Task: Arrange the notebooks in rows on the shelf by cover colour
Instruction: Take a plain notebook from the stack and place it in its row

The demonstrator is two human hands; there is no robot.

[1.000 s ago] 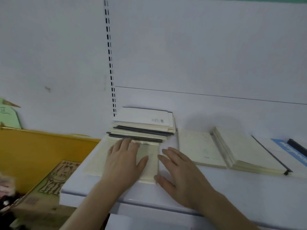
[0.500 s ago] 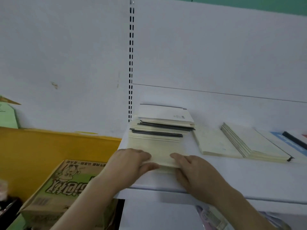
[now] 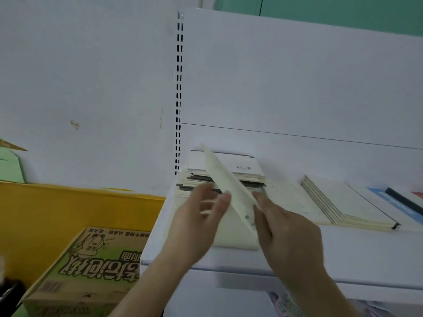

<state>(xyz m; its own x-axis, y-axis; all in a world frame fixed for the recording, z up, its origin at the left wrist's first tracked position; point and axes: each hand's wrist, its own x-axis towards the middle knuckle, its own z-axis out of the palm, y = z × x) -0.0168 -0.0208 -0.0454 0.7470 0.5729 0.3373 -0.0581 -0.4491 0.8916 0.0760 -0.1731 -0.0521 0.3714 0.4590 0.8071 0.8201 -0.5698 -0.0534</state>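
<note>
A cream notebook (image 3: 226, 179) is tilted up on edge above the white shelf (image 3: 343, 252). My right hand (image 3: 286, 234) pinches its near lower edge. My left hand (image 3: 199, 216) is beside it on the left, thumb against the cover, fingers blurred. Another cream notebook (image 3: 233, 236) lies flat under it near the shelf's front. Behind them stands a stack of notebooks (image 3: 229, 172) with cream and dark edges and a white one on top. To the right lie a flat cream notebook (image 3: 290, 200) and a fanned row of cream notebooks (image 3: 343, 207).
A blue-covered book (image 3: 384, 197) and a dark one (image 3: 405, 202) lie at the far right. A slotted upright (image 3: 179, 88) runs up the white back panel. Left of the shelf are a yellow box (image 3: 68, 213) and a green printed carton (image 3: 91, 266).
Both hands slid to the near edge of the cream notebooks, then lifted the top one; it now stands tilted instead of lying flat. The camera has moved closer and to the left.
</note>
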